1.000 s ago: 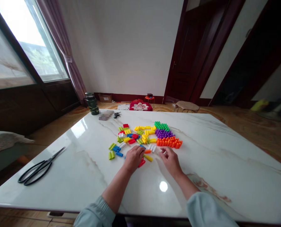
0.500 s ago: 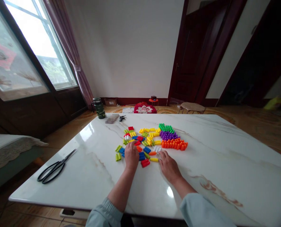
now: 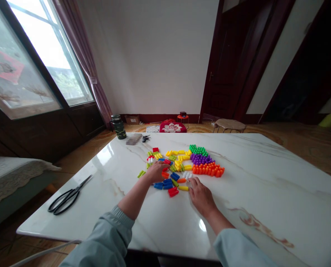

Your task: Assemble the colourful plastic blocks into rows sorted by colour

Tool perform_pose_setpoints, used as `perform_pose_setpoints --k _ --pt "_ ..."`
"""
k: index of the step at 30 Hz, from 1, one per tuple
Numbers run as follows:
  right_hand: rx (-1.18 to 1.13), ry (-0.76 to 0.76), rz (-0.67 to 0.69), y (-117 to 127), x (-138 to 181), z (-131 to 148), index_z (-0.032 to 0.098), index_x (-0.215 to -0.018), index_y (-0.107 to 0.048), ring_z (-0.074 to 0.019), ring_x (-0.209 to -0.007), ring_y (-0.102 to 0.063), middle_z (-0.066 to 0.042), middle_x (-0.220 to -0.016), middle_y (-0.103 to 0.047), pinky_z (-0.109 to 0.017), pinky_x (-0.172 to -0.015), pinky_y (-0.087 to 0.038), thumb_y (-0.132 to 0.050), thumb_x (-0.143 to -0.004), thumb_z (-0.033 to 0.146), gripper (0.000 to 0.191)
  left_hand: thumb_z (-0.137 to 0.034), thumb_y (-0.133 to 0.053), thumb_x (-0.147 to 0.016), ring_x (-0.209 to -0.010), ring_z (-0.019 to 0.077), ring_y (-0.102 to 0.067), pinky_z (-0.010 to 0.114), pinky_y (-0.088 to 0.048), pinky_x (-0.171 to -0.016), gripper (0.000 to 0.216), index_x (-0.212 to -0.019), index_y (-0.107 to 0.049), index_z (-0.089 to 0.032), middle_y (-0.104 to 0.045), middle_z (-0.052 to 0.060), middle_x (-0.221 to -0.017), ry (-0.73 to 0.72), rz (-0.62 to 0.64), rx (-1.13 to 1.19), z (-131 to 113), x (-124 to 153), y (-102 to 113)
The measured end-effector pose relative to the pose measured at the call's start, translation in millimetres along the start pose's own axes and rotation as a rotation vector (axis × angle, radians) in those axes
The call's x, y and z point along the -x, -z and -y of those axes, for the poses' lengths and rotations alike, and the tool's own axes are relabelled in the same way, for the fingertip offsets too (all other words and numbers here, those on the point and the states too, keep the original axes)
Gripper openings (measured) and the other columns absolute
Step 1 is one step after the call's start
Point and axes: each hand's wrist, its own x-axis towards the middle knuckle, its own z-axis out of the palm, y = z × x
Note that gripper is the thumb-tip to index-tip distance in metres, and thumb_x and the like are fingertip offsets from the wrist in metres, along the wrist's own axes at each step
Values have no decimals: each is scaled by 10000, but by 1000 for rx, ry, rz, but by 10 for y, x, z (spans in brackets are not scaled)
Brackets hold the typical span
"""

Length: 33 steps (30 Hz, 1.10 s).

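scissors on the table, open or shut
Shut: the scissors lie flat on the table, blades closed into one line, handles side by side.

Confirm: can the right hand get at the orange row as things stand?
Probably yes. The right hand rests on the table just short of the orange row, with nothing standing between. The left hand is off to the side among the loose pieces.

Plain white wall [image 3: 160, 55] ahead, dark red skirting at its foot. Left, a tall window [image 3: 43, 59] full of daylight, purple curtain [image 3: 83, 63] drawn to its edge. Right, a dark wooden door [image 3: 226, 74] (handle on its left edge). Patterned wooden floor [image 3: 299, 144] with a low round stool [image 3: 229, 125] and a red cushion [image 3: 172, 127] by the wall. Nearest, a glossy white marble table [image 3: 265, 193]; left of it, a lace-covered bed [image 3: 9, 174].
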Motion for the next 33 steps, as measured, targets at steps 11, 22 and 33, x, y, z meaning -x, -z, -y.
perform_pose_setpoints --k 11,22,33 --pt "-2 -20 30 33 -3 19 190 -1186 -538 -165 -994 -607 -80 -1171 -579 -242 -827 -448 -425 -907 172 302 -166 -693 -752 -1162 285 -518 385 -435 -990 232 -983 -697 -179 -573 115 -1206 30 -91 -31 -108 42 -108" --pt "-32 5 -32 9 -3 10 187 -1124 -550 -176 -915 -621 -81 -1075 -613 -258 -756 -446 -390 -924 164 256 -174 -602 -765 -1001 210 -607 303 -474 -888 280 -1043 -619 -201 -652 67 -1044 2 -119 53 -685 108 -318" --pt "-177 135 -180 -54 19 -57 158 -1405 -333 -216 -1172 -558 -145 -1322 -518 -330 -909 -498 -355 -965 238 448 -267 -559 -858 -911 222 -652 295 -476 -747 173 -975 -677 -220 -673 72 -987 59 -86 33 -957 69 -332"
